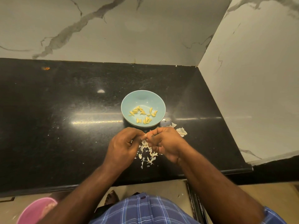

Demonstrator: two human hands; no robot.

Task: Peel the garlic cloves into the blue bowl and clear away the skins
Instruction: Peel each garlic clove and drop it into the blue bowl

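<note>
— Where's the garlic?

— Most of it sits peeled in the blue bowl (143, 109), a scatter of yellowish cloves (143, 114) across the near half of its bottom. The bowl stands on the black counter (64, 118), a little right of the middle.

— And the clove being worked on?

— Just in front of the bowl, between the two hands. A small pale bit (144, 136) shows where the fingertips meet; whether that is clove or skin I cannot tell.

— How are the hands set?

— The left hand (123, 147) is curled, its fingers bent inward and its tips pinching at that pale bit. The right hand (165, 143) is curled the same way, fingertips meeting the left's at the same spot. Both are closed around something small, mostly hidden by the fingers.

— The skins?

— A loose pile of white skins (148, 153) lies on the counter directly under and between the hands, reaching toward the near edge. A few larger papery pieces (181, 131) lie just right of the right hand, near the bowl's rim. Tiny flecks are strewn farther out on the counter.

— Anything else around?

— Marbled wall (113, 29) behind and to the right. Below the counter edge, a pink tub (34, 210) at lower left, a checked blue garment (145, 210), and a bare foot (111, 198) on the floor.
</note>
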